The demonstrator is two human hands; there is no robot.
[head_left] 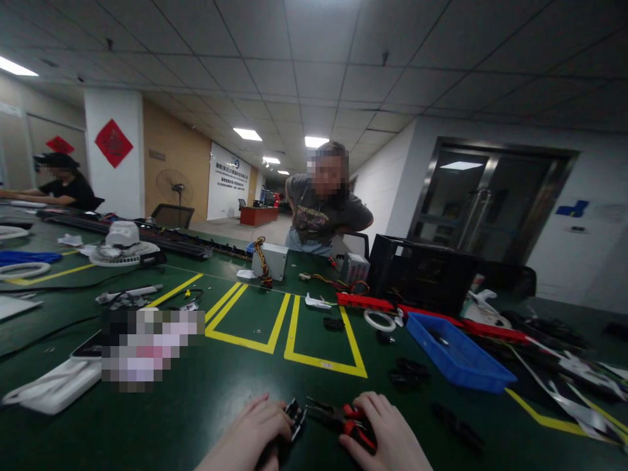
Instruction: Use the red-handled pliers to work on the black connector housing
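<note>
At the bottom edge of the view my left hand [255, 432] is closed round a small black connector [294, 415] with white contacts. My right hand [385, 435] grips red-handled pliers [338, 418], whose dark jaws point left toward the connector and almost touch it. Both hands rest low over the dark green table [230, 392].
A blue plastic bin [456, 356] lies right of the hands, with black parts [409, 373] beside it. Yellow tape boxes [294, 333] mark the table. A black case [422, 271], a power supply [269, 260] and wires stand farther back. One person stands opposite [324, 209], another sits far left [63, 183].
</note>
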